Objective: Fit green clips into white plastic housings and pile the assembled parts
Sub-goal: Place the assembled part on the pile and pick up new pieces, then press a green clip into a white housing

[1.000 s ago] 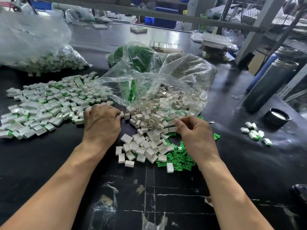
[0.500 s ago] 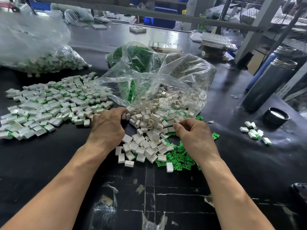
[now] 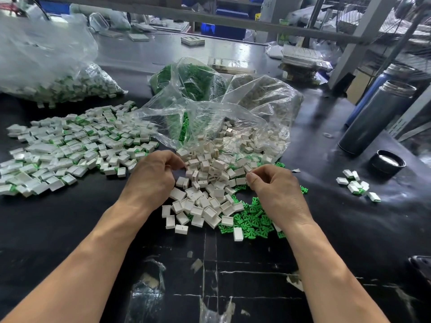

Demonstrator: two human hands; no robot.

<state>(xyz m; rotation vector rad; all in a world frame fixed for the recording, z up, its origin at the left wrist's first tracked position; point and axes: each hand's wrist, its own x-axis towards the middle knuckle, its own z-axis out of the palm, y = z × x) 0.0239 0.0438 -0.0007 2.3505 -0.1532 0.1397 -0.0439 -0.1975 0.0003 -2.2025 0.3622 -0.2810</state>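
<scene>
**Two hands at the heap of loose parts**

Left hand (image 3: 152, 177): fingers curled under the palm, tips at the left edge of the white housings (image 3: 205, 183); whether they hold a piece cannot be told, as the back of the hand hides them; right hand (image 3: 276, 191): thumb and forefinger pressed together at the tip, the other fingers curled, with what they pinch too small to make out; the 2 hands lie apart, with the housings between them. The housings spill from the mouth of an open clear bag (image 3: 221, 117) onto the black table (image 3: 70, 217); loose green clips (image 3: 253, 219) lie just beside and under the right hand, touching the near edge of the housings. To the left, well apart from the clips, spreads the pile of assembled parts (image 3: 70, 148), white with green showing; behind it a filled clear bag (image 3: 58, 73) holds more of the same. At the far right lie a few assembled pieces (image 3: 356, 185), near a black lid (image 3: 387, 162) and a grey flask (image 3: 377, 115).
</scene>
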